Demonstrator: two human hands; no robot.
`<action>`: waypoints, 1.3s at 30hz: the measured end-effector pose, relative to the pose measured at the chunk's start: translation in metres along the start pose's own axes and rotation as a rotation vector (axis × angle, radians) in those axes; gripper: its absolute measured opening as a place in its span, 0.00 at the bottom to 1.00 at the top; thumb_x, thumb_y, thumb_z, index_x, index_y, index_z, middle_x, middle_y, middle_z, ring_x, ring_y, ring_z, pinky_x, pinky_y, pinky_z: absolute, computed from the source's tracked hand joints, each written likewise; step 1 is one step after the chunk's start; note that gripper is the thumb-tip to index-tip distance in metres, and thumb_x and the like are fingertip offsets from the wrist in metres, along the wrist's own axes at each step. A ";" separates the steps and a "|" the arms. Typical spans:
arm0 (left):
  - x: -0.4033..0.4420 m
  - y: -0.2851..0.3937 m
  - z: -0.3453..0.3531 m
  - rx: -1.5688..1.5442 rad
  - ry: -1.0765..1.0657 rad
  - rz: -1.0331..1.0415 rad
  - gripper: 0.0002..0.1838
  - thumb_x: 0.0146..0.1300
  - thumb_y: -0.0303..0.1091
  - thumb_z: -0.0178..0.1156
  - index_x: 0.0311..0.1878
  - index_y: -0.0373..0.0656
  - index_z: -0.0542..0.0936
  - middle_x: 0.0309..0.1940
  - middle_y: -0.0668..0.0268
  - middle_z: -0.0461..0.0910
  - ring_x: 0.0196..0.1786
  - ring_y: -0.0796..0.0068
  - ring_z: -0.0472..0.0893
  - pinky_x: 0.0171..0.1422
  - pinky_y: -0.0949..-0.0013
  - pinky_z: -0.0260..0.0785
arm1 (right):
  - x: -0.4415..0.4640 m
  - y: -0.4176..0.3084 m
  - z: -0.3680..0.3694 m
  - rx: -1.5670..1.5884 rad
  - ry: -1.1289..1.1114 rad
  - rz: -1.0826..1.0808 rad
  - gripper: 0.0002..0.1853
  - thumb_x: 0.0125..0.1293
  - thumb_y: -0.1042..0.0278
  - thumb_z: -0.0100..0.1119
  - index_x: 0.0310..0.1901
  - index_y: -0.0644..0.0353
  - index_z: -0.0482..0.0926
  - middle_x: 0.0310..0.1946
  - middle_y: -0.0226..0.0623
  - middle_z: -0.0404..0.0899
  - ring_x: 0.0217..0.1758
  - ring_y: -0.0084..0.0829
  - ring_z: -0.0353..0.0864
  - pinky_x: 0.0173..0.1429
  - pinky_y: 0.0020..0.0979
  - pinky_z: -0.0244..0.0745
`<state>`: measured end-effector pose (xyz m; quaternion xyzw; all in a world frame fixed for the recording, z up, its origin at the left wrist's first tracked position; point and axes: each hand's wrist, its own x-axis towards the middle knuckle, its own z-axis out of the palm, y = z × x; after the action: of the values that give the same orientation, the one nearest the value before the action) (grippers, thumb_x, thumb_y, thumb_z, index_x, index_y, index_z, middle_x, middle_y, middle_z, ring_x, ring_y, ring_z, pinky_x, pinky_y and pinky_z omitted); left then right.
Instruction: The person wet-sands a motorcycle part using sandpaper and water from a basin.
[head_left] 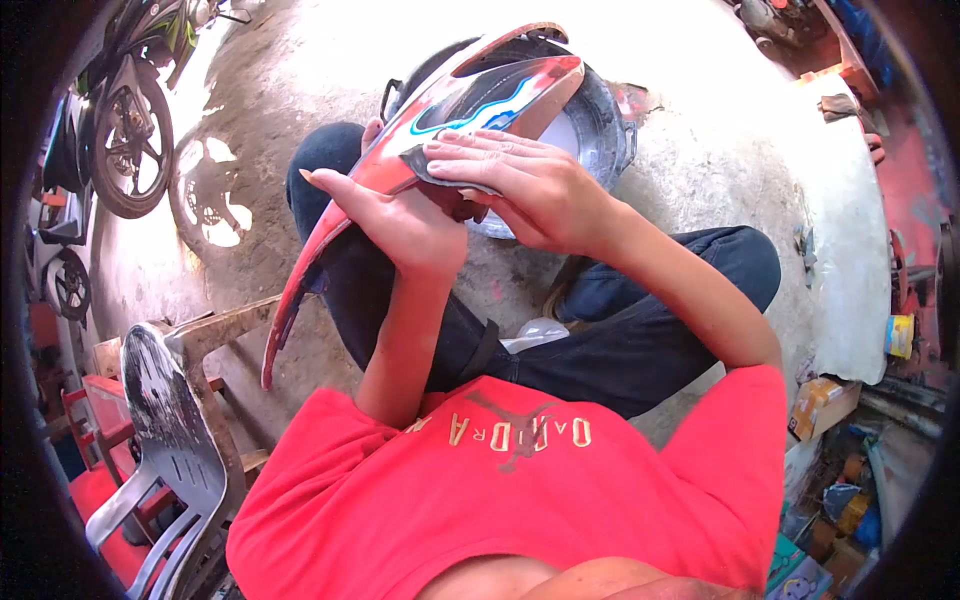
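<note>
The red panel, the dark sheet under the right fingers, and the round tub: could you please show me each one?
Red panel (490,95): head view, dark graphic on its painted face.
Dark sheet (416,164): head view, its exposed left end.
Round tub (604,118): head view, its wall at the picture's right.

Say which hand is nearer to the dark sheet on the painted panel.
Right. The right hand lies on the dark sheet, partly covering it; the left hand is to its left, lower in view, supporting the painted panel.
</note>
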<state>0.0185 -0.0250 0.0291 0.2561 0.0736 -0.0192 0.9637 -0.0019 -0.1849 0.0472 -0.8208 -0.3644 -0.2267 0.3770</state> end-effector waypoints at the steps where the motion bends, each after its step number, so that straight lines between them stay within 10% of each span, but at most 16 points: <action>1: -0.002 0.000 0.002 -0.021 -0.031 -0.010 0.53 0.68 0.82 0.37 0.70 0.37 0.66 0.72 0.44 0.67 0.76 0.45 0.64 0.80 0.37 0.54 | 0.000 -0.001 0.001 0.053 -0.006 0.004 0.23 0.66 0.87 0.56 0.62 0.61 0.81 0.59 0.49 0.83 0.69 0.47 0.80 0.70 0.40 0.77; 3: -0.004 0.002 0.005 -0.056 -0.108 -0.036 0.53 0.68 0.82 0.37 0.71 0.37 0.65 0.73 0.43 0.65 0.77 0.43 0.63 0.80 0.36 0.53 | -0.019 0.049 -0.010 -0.140 0.023 0.107 0.20 0.68 0.84 0.55 0.60 0.60 0.82 0.60 0.50 0.83 0.68 0.46 0.81 0.70 0.39 0.77; 6: -0.007 0.004 0.009 0.012 -0.017 -0.010 0.53 0.68 0.82 0.37 0.72 0.37 0.64 0.75 0.41 0.62 0.79 0.42 0.60 0.82 0.36 0.51 | -0.027 0.094 -0.037 -0.488 0.056 0.774 0.16 0.79 0.68 0.50 0.61 0.58 0.82 0.41 0.48 0.89 0.39 0.48 0.91 0.44 0.45 0.84; 9: -0.004 0.005 0.007 -0.024 -0.040 -0.029 0.53 0.68 0.83 0.36 0.72 0.38 0.63 0.76 0.42 0.61 0.79 0.42 0.60 0.82 0.36 0.50 | -0.030 0.074 -0.032 -0.476 0.022 0.842 0.16 0.78 0.69 0.50 0.61 0.58 0.81 0.46 0.51 0.88 0.45 0.48 0.91 0.49 0.45 0.85; 12: 0.002 0.004 -0.003 -0.029 -0.101 -0.004 0.53 0.68 0.82 0.35 0.72 0.37 0.63 0.74 0.44 0.64 0.78 0.44 0.62 0.82 0.37 0.51 | -0.020 0.020 0.000 -0.256 0.083 0.114 0.22 0.69 0.80 0.56 0.64 0.59 0.80 0.61 0.52 0.82 0.66 0.45 0.82 0.70 0.40 0.78; 15: -0.002 0.007 -0.002 0.021 -0.037 -0.021 0.54 0.68 0.82 0.35 0.73 0.37 0.62 0.73 0.46 0.65 0.77 0.46 0.62 0.82 0.38 0.51 | -0.015 0.008 -0.002 -0.098 -0.017 -0.048 0.26 0.63 0.84 0.59 0.64 0.60 0.80 0.64 0.50 0.80 0.69 0.46 0.80 0.71 0.41 0.77; 21: -0.007 0.007 0.011 0.008 -0.030 -0.030 0.55 0.68 0.83 0.36 0.74 0.37 0.63 0.73 0.48 0.64 0.77 0.48 0.62 0.81 0.39 0.52 | -0.059 0.132 -0.042 -0.534 0.189 0.846 0.22 0.83 0.52 0.45 0.54 0.63 0.83 0.30 0.57 0.85 0.36 0.56 0.87 0.43 0.50 0.80; 24: 0.004 0.008 -0.002 -0.019 -0.085 -0.005 0.50 0.67 0.83 0.38 0.68 0.42 0.64 0.70 0.48 0.67 0.75 0.48 0.65 0.79 0.38 0.56 | -0.056 0.110 -0.027 -0.470 0.133 0.935 0.22 0.83 0.59 0.41 0.56 0.68 0.81 0.44 0.60 0.85 0.46 0.60 0.86 0.55 0.52 0.81; 33: 0.002 0.009 0.000 -0.011 -0.027 0.030 0.53 0.67 0.83 0.38 0.69 0.36 0.67 0.70 0.49 0.68 0.75 0.48 0.66 0.80 0.38 0.54 | -0.029 0.021 0.002 -0.137 0.032 -0.022 0.25 0.67 0.86 0.58 0.65 0.60 0.79 0.64 0.51 0.80 0.70 0.48 0.79 0.73 0.44 0.74; 35: -0.002 0.011 0.005 -0.002 -0.034 0.012 0.53 0.67 0.83 0.38 0.69 0.37 0.66 0.71 0.48 0.67 0.74 0.49 0.66 0.79 0.39 0.55 | -0.044 0.074 -0.002 -0.212 0.215 0.183 0.20 0.72 0.80 0.57 0.64 0.60 0.79 0.63 0.52 0.81 0.68 0.50 0.80 0.70 0.42 0.77; 37: -0.006 0.013 0.008 0.035 -0.043 -0.001 0.52 0.68 0.83 0.37 0.68 0.38 0.65 0.72 0.48 0.65 0.74 0.50 0.67 0.79 0.41 0.57 | -0.027 0.077 -0.027 -0.210 0.181 1.125 0.16 0.77 0.74 0.53 0.63 0.62 0.80 0.59 0.54 0.83 0.64 0.49 0.83 0.66 0.39 0.79; 39: -0.001 0.011 0.004 0.053 -0.041 0.032 0.53 0.68 0.83 0.37 0.69 0.36 0.64 0.72 0.47 0.65 0.74 0.50 0.67 0.80 0.41 0.56 | -0.044 0.081 -0.007 -0.234 0.337 0.870 0.15 0.80 0.70 0.50 0.62 0.64 0.79 0.57 0.55 0.84 0.61 0.48 0.85 0.64 0.38 0.80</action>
<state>0.0191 -0.0178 0.0380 0.2823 0.0495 -0.0109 0.9580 0.0319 -0.2454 -0.0142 -0.8859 0.1069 -0.2171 0.3958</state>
